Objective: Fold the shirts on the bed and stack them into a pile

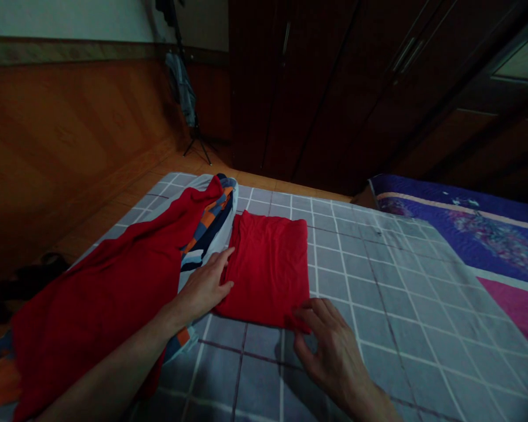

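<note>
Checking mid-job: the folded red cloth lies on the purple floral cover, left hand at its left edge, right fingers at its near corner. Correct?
No: in the head view the folded red cloth lies on the grey checked sheet, not the purple floral cover. The left hand and right fingers are as you say.

The left hand (203,287) and right hand (330,357) are bare, with long, slender fingers (222,262) and knuckles showing as soft ridges. The left forearm (123,357) runs bare off the lower edge of the view, and the right forearm (369,404) narrows to a slim wrist; dim light hides finer detail.
</note>
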Action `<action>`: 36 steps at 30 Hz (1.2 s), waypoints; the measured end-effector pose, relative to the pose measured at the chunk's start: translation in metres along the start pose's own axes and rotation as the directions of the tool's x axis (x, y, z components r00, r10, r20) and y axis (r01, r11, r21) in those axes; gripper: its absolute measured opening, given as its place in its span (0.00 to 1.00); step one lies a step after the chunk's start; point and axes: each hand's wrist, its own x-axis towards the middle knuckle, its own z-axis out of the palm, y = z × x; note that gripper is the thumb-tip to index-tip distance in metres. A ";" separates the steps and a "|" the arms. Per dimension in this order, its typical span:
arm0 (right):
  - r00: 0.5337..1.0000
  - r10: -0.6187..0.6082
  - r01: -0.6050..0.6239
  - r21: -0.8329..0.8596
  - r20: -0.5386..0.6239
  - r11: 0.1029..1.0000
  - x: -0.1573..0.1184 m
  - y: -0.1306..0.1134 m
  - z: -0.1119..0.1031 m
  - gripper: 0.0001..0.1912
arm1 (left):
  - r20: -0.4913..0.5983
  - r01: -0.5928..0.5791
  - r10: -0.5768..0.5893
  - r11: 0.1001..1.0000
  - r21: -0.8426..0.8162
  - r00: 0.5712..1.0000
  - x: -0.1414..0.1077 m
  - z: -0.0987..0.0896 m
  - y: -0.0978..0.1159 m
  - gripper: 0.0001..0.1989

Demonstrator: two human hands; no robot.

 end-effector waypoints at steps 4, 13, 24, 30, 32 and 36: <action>0.995 -0.102 0.102 0.005 0.009 0.995 0.032 -0.005 0.001 0.14 | -0.110 -0.190 0.212 0.965 0.182 0.971 -0.001 -0.002 0.031 0.29; 0.974 -0.182 0.181 0.022 0.137 0.983 0.038 0.007 0.053 0.32 | 0.225 -0.400 0.349 0.881 0.254 0.910 0.055 0.043 0.050 0.25; 0.965 -0.143 0.088 0.243 0.219 0.966 0.036 0.020 0.041 0.34 | 0.025 -0.078 0.081 0.766 0.638 0.996 0.075 0.053 0.013 0.37; 0.961 -0.147 0.075 0.292 0.234 0.953 0.038 0.026 0.032 0.40 | 0.280 -0.452 0.356 0.668 0.590 0.891 0.106 0.055 0.045 0.26; 0.957 -0.148 0.068 0.300 0.251 0.951 0.039 0.026 0.031 0.40 | 0.343 -0.493 0.356 0.662 0.565 0.869 0.120 0.057 0.042 0.28; 0.950 -0.142 0.055 0.299 0.279 0.953 0.040 0.027 0.031 0.38 | 0.305 -0.444 0.324 0.688 0.574 0.896 0.138 0.055 0.027 0.33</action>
